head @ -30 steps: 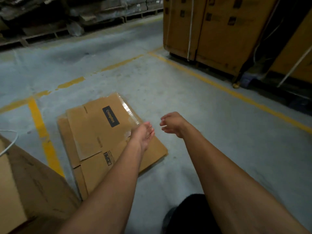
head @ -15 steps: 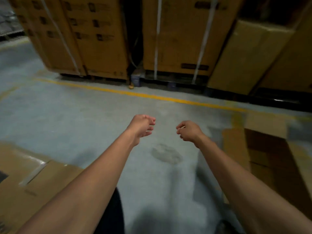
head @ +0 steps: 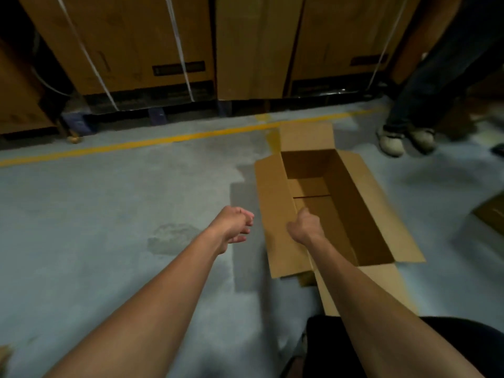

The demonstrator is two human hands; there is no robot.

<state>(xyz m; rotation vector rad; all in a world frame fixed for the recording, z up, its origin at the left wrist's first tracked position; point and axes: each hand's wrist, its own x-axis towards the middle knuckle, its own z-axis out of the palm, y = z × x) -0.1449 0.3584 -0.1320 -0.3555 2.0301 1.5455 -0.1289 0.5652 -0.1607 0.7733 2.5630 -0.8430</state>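
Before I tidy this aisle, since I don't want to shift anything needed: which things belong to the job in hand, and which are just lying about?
In hand: open cardboard box, right hand at its rim, left hand beside it, holding nothing.
Lying about: strapped cartons behind, flat cardboard at the right edge, a bystander's shoes.

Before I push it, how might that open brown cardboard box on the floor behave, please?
The open brown cardboard box looks empty, so probably light and easy to slide. Its four flaps splay loose, so they would likely flop when lifted.
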